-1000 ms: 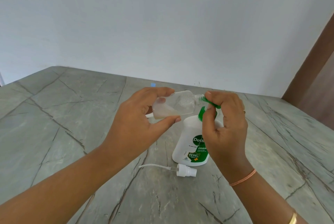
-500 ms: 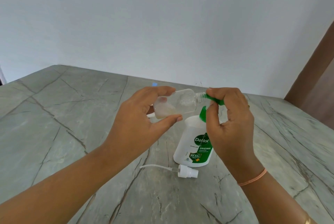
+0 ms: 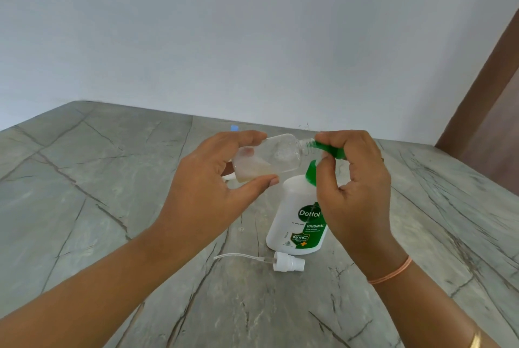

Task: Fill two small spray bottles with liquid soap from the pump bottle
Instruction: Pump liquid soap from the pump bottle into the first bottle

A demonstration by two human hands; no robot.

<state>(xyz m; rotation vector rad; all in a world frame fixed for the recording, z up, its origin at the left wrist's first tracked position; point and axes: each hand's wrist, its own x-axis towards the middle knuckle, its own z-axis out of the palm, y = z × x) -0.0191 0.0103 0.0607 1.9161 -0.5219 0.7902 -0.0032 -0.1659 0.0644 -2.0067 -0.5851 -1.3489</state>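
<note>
The white pump bottle (image 3: 297,215) with a green label reading "Dettol Original" stands upright on the grey, veined tabletop (image 3: 84,179), and everything else is placed here relative to it. Above its shoulder and to its left, the left hand (image 3: 207,193) holds a small clear spray bottle (image 3: 269,156) off the tabletop. The fingers curl over the top of the spray bottle and the thumb presses up from beneath, so the grip closes around the base end. The spray bottle lies almost on its side, its open threaded neck pointing right. A shallow pool of pale, cloudy liquid sits in the lower, base end, and some foam clings near its shoulder. The neck meets the spout of the green pump head (image 3: 331,149), which rises from the pump bottle's top. The right hand (image 3: 354,187) is directly above and to the right of the pump bottle, with thumb and fingers curled and pinching the green pump head. Whether liquid is passing from spout to neck cannot be told. Just in front of the pump bottle's base, a white spray cap (image 3: 289,263) lies on its side on the tabletop, its thin clear dip tube trailing to the left. A thin orange thread (image 3: 390,274) circles the right wrist, and a gold bangle (image 3: 476,340) shows further down that arm. Behind the pump bottle, past the left hand, a small blue object (image 3: 234,128) peeks out, too hidden to identify. A pale wall (image 3: 252,38) stands beyond the tabletop.
</note>
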